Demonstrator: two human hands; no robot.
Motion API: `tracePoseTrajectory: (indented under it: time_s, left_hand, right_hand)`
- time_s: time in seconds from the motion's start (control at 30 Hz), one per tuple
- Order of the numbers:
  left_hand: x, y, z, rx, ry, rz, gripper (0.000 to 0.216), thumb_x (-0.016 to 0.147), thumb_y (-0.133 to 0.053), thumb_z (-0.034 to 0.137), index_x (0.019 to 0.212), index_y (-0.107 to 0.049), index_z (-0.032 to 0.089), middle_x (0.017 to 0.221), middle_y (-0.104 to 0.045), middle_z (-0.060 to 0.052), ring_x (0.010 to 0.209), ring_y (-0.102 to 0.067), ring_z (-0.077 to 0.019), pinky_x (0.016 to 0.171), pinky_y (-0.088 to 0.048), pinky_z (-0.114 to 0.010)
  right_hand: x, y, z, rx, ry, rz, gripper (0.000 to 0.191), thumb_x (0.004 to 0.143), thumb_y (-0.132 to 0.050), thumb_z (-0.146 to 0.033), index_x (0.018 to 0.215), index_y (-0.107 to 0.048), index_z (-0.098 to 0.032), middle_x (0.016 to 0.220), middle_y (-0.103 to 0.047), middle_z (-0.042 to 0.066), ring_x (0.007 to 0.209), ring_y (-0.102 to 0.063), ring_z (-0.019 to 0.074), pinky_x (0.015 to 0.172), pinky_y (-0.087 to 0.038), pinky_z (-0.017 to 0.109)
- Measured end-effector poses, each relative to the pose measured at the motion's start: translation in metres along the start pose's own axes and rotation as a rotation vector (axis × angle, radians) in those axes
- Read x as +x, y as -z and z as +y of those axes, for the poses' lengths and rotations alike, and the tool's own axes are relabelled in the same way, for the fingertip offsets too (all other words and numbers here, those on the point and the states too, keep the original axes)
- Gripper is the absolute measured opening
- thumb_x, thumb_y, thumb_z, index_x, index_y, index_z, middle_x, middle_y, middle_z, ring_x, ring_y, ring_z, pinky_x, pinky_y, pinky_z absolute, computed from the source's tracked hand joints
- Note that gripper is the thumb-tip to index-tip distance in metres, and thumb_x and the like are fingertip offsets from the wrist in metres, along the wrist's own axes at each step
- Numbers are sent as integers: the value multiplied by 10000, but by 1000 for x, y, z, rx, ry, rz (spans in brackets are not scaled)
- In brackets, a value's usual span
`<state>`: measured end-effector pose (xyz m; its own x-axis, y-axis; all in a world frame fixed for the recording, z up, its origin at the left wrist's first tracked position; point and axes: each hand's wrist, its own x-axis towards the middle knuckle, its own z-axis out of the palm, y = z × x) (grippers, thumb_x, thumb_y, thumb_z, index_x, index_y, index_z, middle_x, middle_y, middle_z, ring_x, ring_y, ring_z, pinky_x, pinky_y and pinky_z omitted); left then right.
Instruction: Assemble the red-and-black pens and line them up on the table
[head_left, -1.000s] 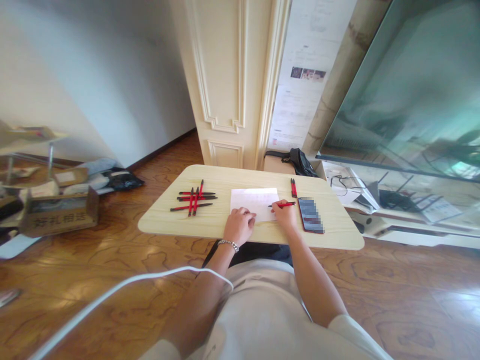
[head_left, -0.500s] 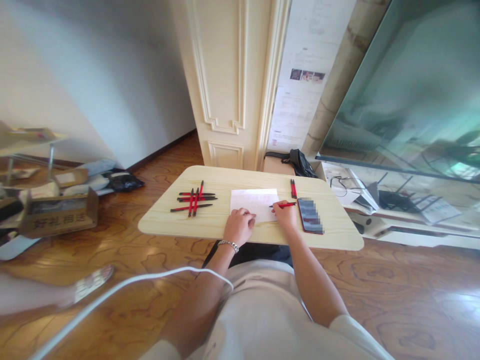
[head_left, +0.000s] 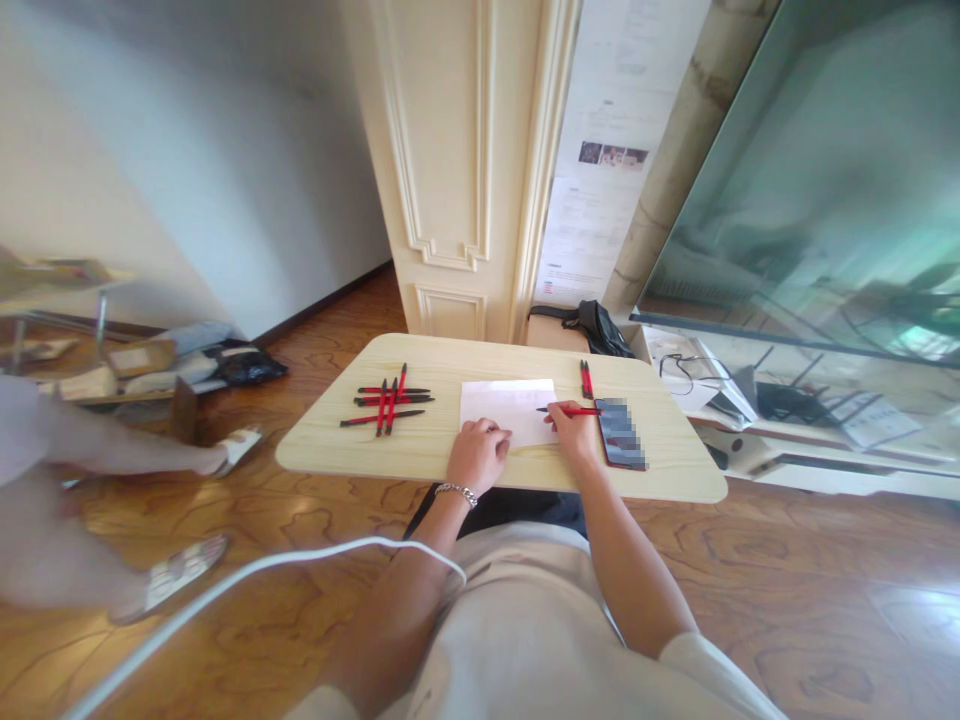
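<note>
One red-and-black pen [head_left: 580,411] is in the right hand [head_left: 573,430], its tip pointing left over the sheet of paper [head_left: 506,404] on the worktop [head_left: 431,455]. The right fingers are closed around the barrel near the tip; whether the tip touches the paper is too small to tell. The back end reaches to the top corner of the phone [head_left: 619,440], at least as seen from above.

The pen looks light, stiff and hard to damage, probably smooth plastic that could turn or roll a little. The best hold seems to be where the fingers have it, low on the barrel, with the back end left free.

The paper should be the softer thing: thin, nearly weightless, easy to slide or crease. The left hand [head_left: 478,450] rests on its near left part, fingers bent; I cannot tell whether they pinch anything. Light, flat pressure close to an edge should suit it.

Left of the paper, the crossed pens [head_left: 391,405] would be best lifted from the top, by the middle. The two pens [head_left: 586,379] above the phone lie side by side.
</note>
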<state>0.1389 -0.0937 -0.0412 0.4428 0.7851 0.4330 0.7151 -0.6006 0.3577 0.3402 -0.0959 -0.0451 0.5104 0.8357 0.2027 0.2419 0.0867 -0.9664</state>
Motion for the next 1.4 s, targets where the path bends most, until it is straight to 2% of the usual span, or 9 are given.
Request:
tracePoseTrajectory:
  time_s: [0.17,0.27,0.53,0.63,0.77,0.93,1.03,1.23,1.4]
  left_hand:
    - [-1,0,-1,3,5,5,234,868,-516,285,971,-727,290,967,-634,-49,919,-511,-216,862,-427,-354]
    - [-1,1,0,4,9,-4,235,868,-516,285,976,-725,293,973,-633,-47,920,-514,-211,870,-428,-352]
    - [-1,4,3,0,28,-28,244,863,-517,269,989,-726,283,985,-631,-62,924,-522,-217,874,-435,-363]
    - [-1,5,3,-7,23,-21,240,860,-523,264,984,-728,279,986,-632,-62,927,-523,-224,874,-438,-366]
    - [-1,5,3,-14,27,-15,236,855,-534,256,984,-728,283,980,-632,-62,934,-526,-226,880,-435,-366]
    - [0,5,3,-20,33,-25,236,858,-531,256,987,-726,288,977,-629,-62,933,-525,-216,887,-427,-360]
    - [0,5,3,-11,38,-39,236,859,-530,261,989,-725,286,980,-627,-63,938,-522,-215,886,-423,-358]
    - [0,6,3,-1,26,-37,236,862,-525,269,986,-725,282,980,-631,-61,938,-517,-218,882,-423,-355]
    - [1,6,2,2,23,-56,227,854,-534,251,967,-730,272,974,-642,-64,928,-536,-214,888,-422,-355]
  right_hand:
    - [7,10,-6,335,-110,152,379,711,-628,-538,734,-634,-160,572,-571,-9,450,-437,80,415,-303,215]
    - [11,15,-12,491,-169,191,394,692,-657,-548,727,-639,-156,612,-586,-2,487,-473,73,434,-349,205]
    - [17,20,-26,739,-201,157,329,699,-716,-450,668,-595,-146,701,-649,40,577,-563,98,519,-466,223]
    - [16,23,-31,854,-126,51,253,694,-743,-353,806,-615,-166,761,-653,24,609,-574,91,550,-477,215]
    - [15,33,-40,863,-121,-31,337,757,-643,-522,929,-588,-237,604,-516,-61,431,-420,54,416,-361,185]
    - [16,48,-42,759,-234,-97,645,738,-265,-817,645,-494,-222,448,-286,-70,379,-308,89,387,-297,227]
    - [18,52,-37,836,-282,-106,617,735,-289,-805,567,-405,-224,433,-235,-75,373,-265,87,380,-266,231]
    - [19,45,-36,851,-274,-68,521,776,-392,-736,769,-526,-233,463,-256,-96,362,-248,74,373,-264,202]
    - [23,42,-38,935,-190,-34,315,817,-553,-553,958,-544,-272,576,-469,-79,452,-444,67,476,-407,196]
